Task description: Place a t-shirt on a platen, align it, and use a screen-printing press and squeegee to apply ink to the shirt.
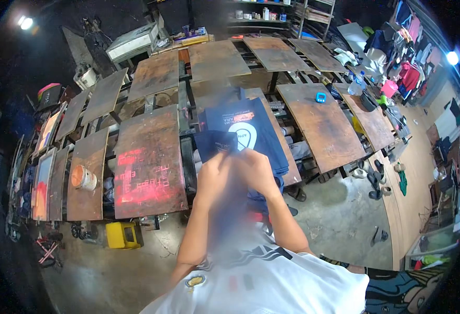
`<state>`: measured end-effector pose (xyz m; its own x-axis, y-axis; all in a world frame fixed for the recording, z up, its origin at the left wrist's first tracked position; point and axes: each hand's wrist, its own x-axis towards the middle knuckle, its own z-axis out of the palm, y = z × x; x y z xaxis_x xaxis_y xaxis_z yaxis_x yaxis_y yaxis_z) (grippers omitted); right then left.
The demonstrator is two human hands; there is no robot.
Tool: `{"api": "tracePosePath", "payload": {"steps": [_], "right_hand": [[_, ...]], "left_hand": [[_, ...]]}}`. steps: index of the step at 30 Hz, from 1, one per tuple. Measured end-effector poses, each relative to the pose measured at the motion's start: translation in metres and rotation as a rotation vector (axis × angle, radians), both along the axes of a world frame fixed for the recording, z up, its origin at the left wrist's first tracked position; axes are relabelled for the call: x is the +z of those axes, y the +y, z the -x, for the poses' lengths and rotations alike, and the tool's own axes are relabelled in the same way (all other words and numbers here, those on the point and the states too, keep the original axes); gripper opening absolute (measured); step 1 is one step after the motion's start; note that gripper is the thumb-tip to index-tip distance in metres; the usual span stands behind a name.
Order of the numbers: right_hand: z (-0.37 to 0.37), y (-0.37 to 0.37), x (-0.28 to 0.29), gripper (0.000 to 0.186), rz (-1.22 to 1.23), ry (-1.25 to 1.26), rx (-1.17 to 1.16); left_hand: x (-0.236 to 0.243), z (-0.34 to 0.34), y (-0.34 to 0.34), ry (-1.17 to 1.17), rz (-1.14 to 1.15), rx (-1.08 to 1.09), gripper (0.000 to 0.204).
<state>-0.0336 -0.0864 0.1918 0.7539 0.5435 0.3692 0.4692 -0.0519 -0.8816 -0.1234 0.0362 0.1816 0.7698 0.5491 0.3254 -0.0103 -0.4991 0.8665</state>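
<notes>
My left hand point(214, 175) is closed on the lower edge of a piece of dark navy cloth point(214, 142) with small pale print. Close beside it, my right hand point(257, 170) has its fingers pinched together at the cloth's right lower corner. Beneath both hands lies a stack of navy printed cloths point(269, 138), bearing a white rounded emblem and some orange and white print. That stack rests on a brown board point(291, 170). A blurred vertical band hides part of the space between my hands and the cloth below them.
Rows of stained boards point(148, 125) on metal frames surround me. A paint-smeared bucket point(84, 178) stands on a left board, a blue timer point(321, 98) on a right one. A yellow stool point(123, 235) sits on the floor; several shoes point(376, 178) lie right. Clothes point(410, 73) hang far right.
</notes>
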Motion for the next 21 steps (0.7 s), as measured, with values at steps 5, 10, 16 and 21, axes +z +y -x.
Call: {"api": "tracePosePath", "payload": {"steps": [5,10,16,21], "right_hand": [[-0.007,0.001,-0.002,0.019,0.056,0.118,0.048],[-0.015,-0.002,-0.003,0.013,0.144,0.175,0.084],[-0.012,0.005,-0.005,0.018,0.016,0.131,0.089],[-0.007,0.013,0.003,0.015,0.023,-0.091,0.068]], "left_hand": [[-0.005,-0.001,0.002,0.051,0.012,0.06,0.032],[-0.001,0.0,0.003,0.002,0.025,0.072,0.031],[-0.003,0.003,0.007,0.021,0.025,-0.012,0.027],[0.008,0.001,0.009,0.066,-0.187,0.085,0.023]]}}
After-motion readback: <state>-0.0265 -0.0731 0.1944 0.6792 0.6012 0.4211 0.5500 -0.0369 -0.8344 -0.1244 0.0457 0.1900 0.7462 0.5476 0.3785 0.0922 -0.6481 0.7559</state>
